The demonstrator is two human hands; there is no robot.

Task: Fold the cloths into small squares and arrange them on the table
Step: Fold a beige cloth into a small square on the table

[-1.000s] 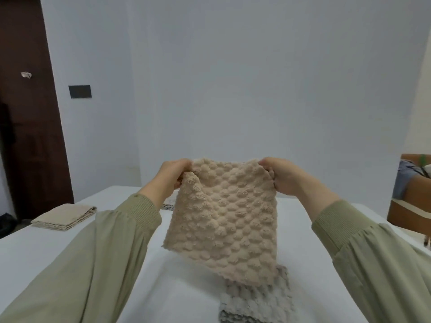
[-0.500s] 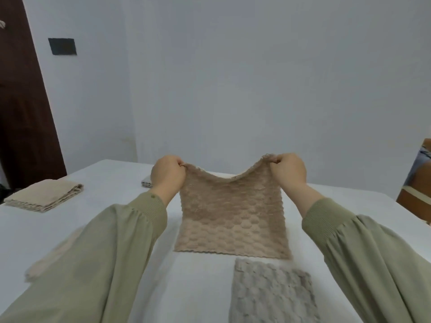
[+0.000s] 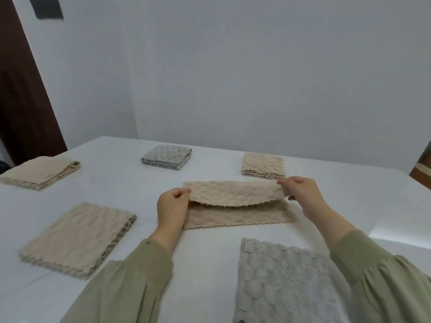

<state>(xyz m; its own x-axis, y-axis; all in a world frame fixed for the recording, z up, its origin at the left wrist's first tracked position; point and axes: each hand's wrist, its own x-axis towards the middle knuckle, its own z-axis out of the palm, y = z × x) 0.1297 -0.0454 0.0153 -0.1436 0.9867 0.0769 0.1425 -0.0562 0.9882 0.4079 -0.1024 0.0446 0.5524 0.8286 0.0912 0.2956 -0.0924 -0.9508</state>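
A beige bubble-textured cloth lies on the white table in the middle, its far half doubled over toward me. My left hand pinches the left corner of the raised flap. My right hand pinches the right corner. The flap hangs a little above the lower layer. A grey cloth lies flat and unfolded just in front, near my right sleeve.
Folded squares sit around: a beige one at far left, a grey one at the back middle, a beige one at back right. A larger folded beige stack lies at near left. A brown door stands at left.
The beige cloth went from hanging in the air to lying on the table, and both hands brought its far edge over toward me. The view tilted down.
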